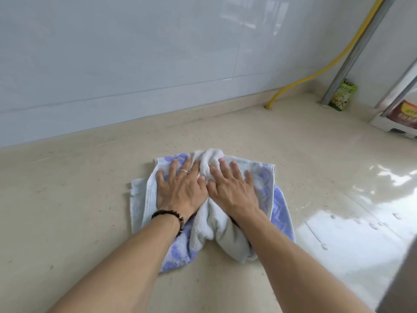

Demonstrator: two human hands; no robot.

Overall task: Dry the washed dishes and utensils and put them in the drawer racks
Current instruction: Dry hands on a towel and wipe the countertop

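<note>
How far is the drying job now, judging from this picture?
Done: nothing can be confirmed; no dishes, utensils or drawer racks are in view. In hand: the left hand and right hand press flat on a bunched blue-and-white towel lying on the countertop. Left: water drops show on the counter to the right; putting things in the racks cannot be judged here.

Towel (277,199) middle hidden under both flat hands; anything beneath it can't be told. Red-labelled box (404,114) cut off by right edge. Green packet (343,94) print too blurred to read. Yellow hose (320,71) runs out the top.
</note>
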